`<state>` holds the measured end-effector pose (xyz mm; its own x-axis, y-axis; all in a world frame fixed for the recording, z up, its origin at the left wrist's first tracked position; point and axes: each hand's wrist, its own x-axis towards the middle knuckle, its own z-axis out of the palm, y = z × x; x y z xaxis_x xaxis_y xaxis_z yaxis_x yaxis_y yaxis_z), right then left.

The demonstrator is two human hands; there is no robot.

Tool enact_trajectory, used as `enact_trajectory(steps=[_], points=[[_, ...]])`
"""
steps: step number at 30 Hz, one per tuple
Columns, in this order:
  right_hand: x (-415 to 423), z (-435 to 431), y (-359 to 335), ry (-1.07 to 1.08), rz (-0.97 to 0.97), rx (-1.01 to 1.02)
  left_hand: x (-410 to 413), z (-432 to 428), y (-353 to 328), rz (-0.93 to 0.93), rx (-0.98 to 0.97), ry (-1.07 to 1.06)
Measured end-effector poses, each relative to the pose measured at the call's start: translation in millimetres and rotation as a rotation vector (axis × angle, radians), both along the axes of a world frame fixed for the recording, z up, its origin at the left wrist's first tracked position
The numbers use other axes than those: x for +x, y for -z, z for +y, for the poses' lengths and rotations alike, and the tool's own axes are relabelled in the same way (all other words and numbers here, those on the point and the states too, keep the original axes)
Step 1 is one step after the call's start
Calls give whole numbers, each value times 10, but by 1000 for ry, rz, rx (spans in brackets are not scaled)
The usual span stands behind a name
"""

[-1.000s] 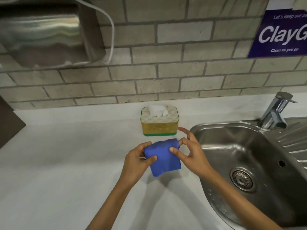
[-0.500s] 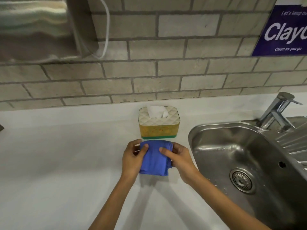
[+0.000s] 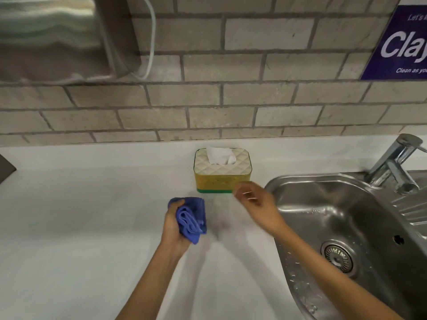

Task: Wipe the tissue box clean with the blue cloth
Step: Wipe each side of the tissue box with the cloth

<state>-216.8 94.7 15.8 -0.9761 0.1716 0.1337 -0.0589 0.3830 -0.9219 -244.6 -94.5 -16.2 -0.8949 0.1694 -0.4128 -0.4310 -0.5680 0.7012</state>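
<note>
Since half a second ago our hands have parted: both were pinching the cloth (image 3: 191,219) just in front of the box (image 3: 222,170), and now only our left hand (image 3: 174,224) has it, while our right hand (image 3: 255,203) has let go and moved toward the box's near right corner. We see the left hand at about 6 o'clock in the view, closed round the folded blue cloth, thumb side up, with the folded layers showing along the cloth's right edge; the cloth hangs clear above the counter (image 3: 80,227) and does not touch the box. Our right hand is blurred by motion, at about 4 o'clock from the box; it holds nothing, its fingers (image 3: 242,192) seem loosely spread, and we cannot tell whether they touch the box or only hover just beside it. The box stands upright on the counter near the brick wall (image 3: 231,100), at about 12 o'clock from the cloth, with a white tissue (image 3: 220,155) sticking out of its quilted top. At 3 o'clock from the box lies the sink (image 3: 346,215), with the tap (image 3: 392,162) behind it. A blue sign (image 3: 402,42) hangs on the wall at upper right.
</note>
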Motion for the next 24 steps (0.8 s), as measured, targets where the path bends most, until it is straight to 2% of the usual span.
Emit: enact_trajectory(steps=[3, 5, 7, 11, 17, 24], points=[[-323, 430, 105, 199, -55, -103, -375, -94, 40, 22, -131, -93], [-523, 599, 219, 205, -136, -68, -632, -126, 86, 89, -267, -112], [-688, 663, 313, 183, -203, -136, -844, -123, 134, 132, -368, -109], [-896, 653, 423, 136, -264, -151, -1179, 4, 170, 76, -488, -130], [-928, 589, 524, 82, -130, -112, -1422, 211, 170, 30, -550, -89], [-654, 448, 506, 100, -11, -115, -1228, 252, 178, 43, -586, -84]])
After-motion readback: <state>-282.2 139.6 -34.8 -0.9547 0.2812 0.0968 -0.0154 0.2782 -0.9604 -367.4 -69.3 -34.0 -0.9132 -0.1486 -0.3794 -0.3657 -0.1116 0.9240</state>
